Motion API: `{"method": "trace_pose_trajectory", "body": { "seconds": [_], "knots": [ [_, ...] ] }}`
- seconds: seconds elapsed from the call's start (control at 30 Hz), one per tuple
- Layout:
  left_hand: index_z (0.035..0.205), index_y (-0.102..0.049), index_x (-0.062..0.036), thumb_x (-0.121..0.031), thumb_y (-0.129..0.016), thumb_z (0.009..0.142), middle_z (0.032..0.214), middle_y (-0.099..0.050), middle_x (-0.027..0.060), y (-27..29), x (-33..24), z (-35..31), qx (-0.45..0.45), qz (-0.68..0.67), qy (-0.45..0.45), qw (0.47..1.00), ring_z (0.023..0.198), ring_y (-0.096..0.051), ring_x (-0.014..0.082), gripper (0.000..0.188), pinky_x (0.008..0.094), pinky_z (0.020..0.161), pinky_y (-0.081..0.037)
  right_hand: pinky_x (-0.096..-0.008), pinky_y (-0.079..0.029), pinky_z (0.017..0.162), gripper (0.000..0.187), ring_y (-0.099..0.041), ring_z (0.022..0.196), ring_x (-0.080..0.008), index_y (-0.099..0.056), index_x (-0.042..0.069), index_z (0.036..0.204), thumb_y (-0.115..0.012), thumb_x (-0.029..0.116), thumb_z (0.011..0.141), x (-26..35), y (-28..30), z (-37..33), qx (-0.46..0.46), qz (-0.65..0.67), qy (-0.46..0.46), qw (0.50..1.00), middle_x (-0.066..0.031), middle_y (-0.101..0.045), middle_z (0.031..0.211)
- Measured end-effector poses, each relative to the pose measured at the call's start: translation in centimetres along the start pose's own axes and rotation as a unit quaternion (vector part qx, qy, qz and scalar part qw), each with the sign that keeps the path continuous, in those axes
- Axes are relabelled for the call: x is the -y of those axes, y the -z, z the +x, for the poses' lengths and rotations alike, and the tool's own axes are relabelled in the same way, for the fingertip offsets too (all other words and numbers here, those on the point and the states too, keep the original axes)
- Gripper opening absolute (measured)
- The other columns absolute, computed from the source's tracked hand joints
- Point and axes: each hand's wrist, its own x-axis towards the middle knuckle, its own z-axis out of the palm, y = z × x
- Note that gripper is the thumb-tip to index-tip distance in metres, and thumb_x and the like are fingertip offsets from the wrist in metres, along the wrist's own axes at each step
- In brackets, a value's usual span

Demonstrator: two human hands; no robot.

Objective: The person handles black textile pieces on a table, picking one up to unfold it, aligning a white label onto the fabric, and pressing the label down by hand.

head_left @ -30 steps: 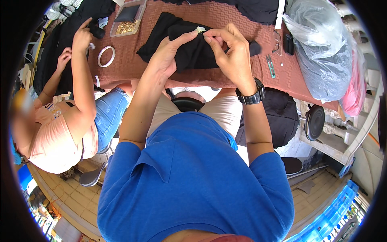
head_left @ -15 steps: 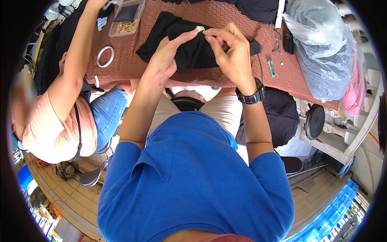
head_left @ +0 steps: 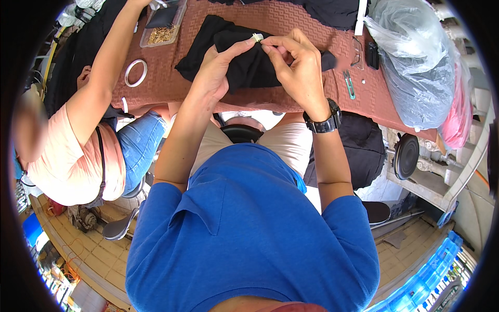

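- Pinching black cloth (head_left: 249,67) in left hand (head_left: 218,67), small pale piece (head_left: 258,37) at thumb tip.
- Pressing right hand (head_left: 299,65) fingertips together just right of pale piece; too small to see what's between.
- Spread left-to-right on counter (head_left: 161,78), under both hands; left thumb nearest piece.
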Motion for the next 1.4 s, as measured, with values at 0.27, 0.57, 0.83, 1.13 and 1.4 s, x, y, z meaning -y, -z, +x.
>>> {"method": "trace_pose_trajectory", "body": {
  "seconds": [0.27, 0.57, 0.83, 1.13, 1.4],
  "knots": [
    [0.100, -0.061, -0.0037, -0.007, -0.080, 0.082, 0.096, -0.071, 0.0057, -0.1, 1.1, 0.7, -0.046, 0.089, -0.155, 0.983, 0.086, -0.067, 0.0106, 0.027, 0.0247, 0.080, -0.053, -0.0303, -0.050, 0.057, 0.015, -0.062, 0.061, -0.0198, -0.073, 0.000, 0.094, -0.075, 0.001, 0.080, 0.9, 0.6, 0.6, 0.040, -0.021, -0.043, 0.998, -0.0112, -0.061, 0.076],
    [0.102, -0.061, -0.0010, -0.009, -0.081, 0.081, 0.095, -0.071, 0.0046, -0.1, 0.3, 0.3, -0.034, 0.213, -0.228, 0.949, 0.084, -0.065, 0.0091, 0.031, 0.0241, 0.077, -0.051, -0.0295, -0.053, 0.071, 0.040, -0.067, 0.081, -0.0171, -0.065, -0.002, 0.112, -0.081, 0.018, 0.081, 0.0, 1.0, 1.5, 0.037, 0.058, -0.102, 0.992, -0.0120, -0.069, 0.093],
    [0.111, -0.064, -0.0009, -0.010, -0.080, 0.081, 0.101, -0.069, 0.0044, 0.5, -3.0, 2.8, 0.144, 0.354, -0.231, 0.895, 0.098, -0.062, 0.0112, 0.036, 0.0262, 0.090, -0.048, -0.0240, -0.048, 0.087, 0.035, -0.062, 0.095, -0.0092, -0.069, 0.002, 0.116, -0.069, 0.031, 0.096, -8.8, -0.9, 4.2, 0.210, 0.331, -0.259, 0.883, -0.0013, -0.070, 0.102],
    [0.097, -0.065, -0.0017, -0.017, -0.081, 0.079, 0.079, -0.064, 0.0075, 2.7, -1.6, 4.7, -0.185, 0.577, -0.569, 0.556, 0.075, -0.064, 0.0223, 0.028, 0.0335, 0.073, -0.050, -0.0231, -0.047, 0.091, 0.024, -0.062, 0.099, -0.0070, -0.073, 0.003, 0.111, -0.069, 0.021, 0.096, -8.2, -2.1, 6.5, 0.151, 0.229, -0.115, 0.955, 0.0006, -0.073, 0.104],
    [0.107, -0.067, 0.0011, -0.068, -0.038, 0.098, 0.086, -0.070, 0.0093, 5.3, -1.6, 2.9, 0.205, 0.033, 0.214, 0.955, 0.083, -0.071, 0.0196, 0.076, 0.0291, 0.073, -0.058, -0.0294, -0.051, 0.091, 0.030, -0.066, 0.099, -0.0148, -0.074, 0.002, 0.110, -0.074, 0.026, 0.091, -6.7, -1.8, 5.5, 0.179, 0.195, -0.068, 0.962, -0.0073, -0.074, 0.105]
  ]
}}
